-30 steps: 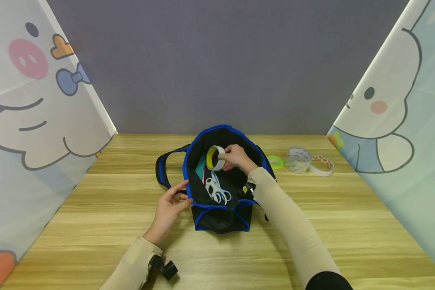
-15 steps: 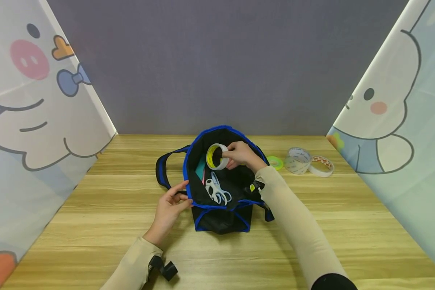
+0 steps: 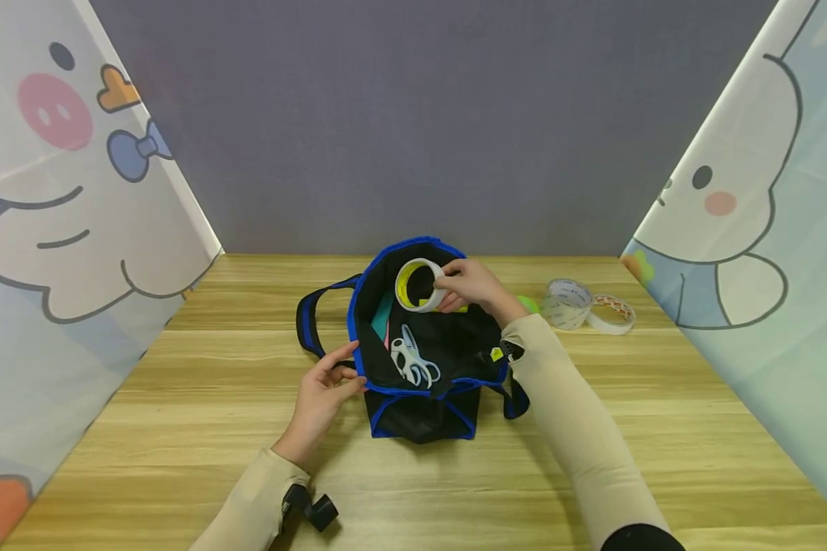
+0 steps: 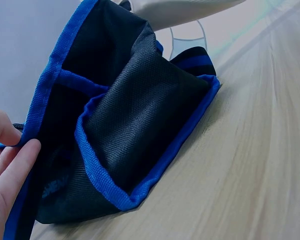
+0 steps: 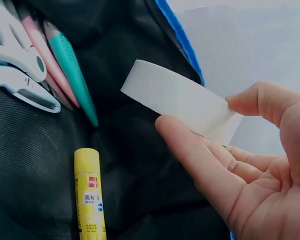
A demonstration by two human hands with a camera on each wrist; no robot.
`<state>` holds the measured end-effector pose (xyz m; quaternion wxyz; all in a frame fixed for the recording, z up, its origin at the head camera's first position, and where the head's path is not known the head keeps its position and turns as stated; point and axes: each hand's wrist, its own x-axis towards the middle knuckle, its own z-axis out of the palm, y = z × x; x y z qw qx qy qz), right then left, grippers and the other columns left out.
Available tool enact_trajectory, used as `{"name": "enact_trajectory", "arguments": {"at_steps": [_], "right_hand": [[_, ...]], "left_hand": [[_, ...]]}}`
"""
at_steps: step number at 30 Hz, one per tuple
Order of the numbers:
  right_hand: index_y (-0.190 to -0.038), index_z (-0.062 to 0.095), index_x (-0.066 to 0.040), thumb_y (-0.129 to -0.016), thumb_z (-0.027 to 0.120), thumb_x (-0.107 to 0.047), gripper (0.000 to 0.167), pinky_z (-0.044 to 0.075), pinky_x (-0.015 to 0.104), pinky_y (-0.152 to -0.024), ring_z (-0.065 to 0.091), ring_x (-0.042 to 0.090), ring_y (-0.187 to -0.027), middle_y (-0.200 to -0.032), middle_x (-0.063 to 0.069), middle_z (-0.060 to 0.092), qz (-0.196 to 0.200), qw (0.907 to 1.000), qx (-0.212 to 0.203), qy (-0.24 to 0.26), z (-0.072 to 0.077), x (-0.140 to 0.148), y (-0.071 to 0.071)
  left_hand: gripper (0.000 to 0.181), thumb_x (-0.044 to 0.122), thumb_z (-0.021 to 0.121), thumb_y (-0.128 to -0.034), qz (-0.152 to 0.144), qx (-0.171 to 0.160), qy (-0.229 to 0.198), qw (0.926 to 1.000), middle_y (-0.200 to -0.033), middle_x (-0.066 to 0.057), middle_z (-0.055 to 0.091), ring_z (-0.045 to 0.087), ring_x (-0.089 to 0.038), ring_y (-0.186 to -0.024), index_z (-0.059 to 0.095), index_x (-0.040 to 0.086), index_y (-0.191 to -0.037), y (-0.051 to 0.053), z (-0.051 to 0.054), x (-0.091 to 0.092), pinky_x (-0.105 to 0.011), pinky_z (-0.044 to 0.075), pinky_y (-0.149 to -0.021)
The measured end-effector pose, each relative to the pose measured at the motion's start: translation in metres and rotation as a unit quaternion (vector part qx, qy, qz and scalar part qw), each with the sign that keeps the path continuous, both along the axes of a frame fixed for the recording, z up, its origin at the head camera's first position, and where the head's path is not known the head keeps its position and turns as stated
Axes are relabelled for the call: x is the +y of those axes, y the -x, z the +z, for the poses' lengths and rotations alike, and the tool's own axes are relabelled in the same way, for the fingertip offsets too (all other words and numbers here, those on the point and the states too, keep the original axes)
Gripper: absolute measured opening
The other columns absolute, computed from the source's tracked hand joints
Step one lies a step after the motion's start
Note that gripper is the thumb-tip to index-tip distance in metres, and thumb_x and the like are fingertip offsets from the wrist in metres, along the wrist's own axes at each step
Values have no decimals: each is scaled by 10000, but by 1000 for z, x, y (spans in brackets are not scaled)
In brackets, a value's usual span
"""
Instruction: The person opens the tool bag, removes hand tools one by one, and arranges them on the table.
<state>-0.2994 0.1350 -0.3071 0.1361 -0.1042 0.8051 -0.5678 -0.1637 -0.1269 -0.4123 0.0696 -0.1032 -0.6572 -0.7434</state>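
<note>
A black bag with blue trim (image 3: 420, 419) stands on the table, its mouth facing up. My left hand (image 3: 320, 402) pinches the left side of its rim between thumb and fingers, as the left wrist view also shows. With thumb and fingertips my right hand (image 3: 477, 283) holds a white roll of tape (image 5: 165, 92), yellow inside, raised at the bag's mouth. In the bag lie white-handled scissors (image 3: 406, 358), a yellow glue stick (image 5: 90, 195), and slim teal (image 5: 67, 67) and pink (image 5: 46, 55) pen-shaped tools. Parts of the bag's inside are hidden by my right hand.
Right of the bag, a green tape roll (image 3: 528, 304) shows partly behind my right wrist. Beside it are a wide clear tape roll (image 3: 567, 304) and a white tape roll (image 3: 611, 325). A bag handle (image 3: 308, 325) loops out on the left. A grey wall (image 3: 413, 130) stands behind.
My right hand has lifted the tape roll and moved it slightly right, from inside the bag up towards its back rim. The left hand keeps its hold on the rim.
</note>
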Motion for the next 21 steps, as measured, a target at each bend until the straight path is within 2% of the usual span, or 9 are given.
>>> {"name": "enact_trajectory", "arguments": {"at_steps": [4,7,14,21], "right_hand": [[-1269,500,162,-956,560,-23,368,630,411,-690,706,220,-619,-798,188,699,4,9993,-54,383,1,8,-3],[-1252,496,167,-963,543,-8,341,630,403,-685,707,222,-625,-772,156,692,0,9982,-28,605,2,14,-4],[-1235,479,177,-973,520,6,315,631,369,-667,701,207,-629,-770,127,686,-139,9951,30,978,6,27,-7],[-1319,436,173,-981,507,5,384,632,372,-676,712,221,-657,-793,122,698,-181,9913,108,1301,13,43,-13]], "left_hand": [[587,-236,614,-804,27,12,39,10000,-1221,-140,530,616,-80,-798,507,-128,-1371,0,0,0,-288,618,-712],[583,-229,616,-809,17,25,58,10000,-1210,-133,534,615,-79,-799,509,-124,-1372,-1,0,0,-294,619,-716],[575,-223,618,-813,16,47,71,10000,-1031,-132,578,621,-90,-777,513,-123,-1369,-1,0,-1,-308,622,-712],[577,-219,617,-818,2,24,97,10000,-1182,-171,537,615,-83,-799,514,-112,-1375,0,1,0,-295,618,-720]]}}
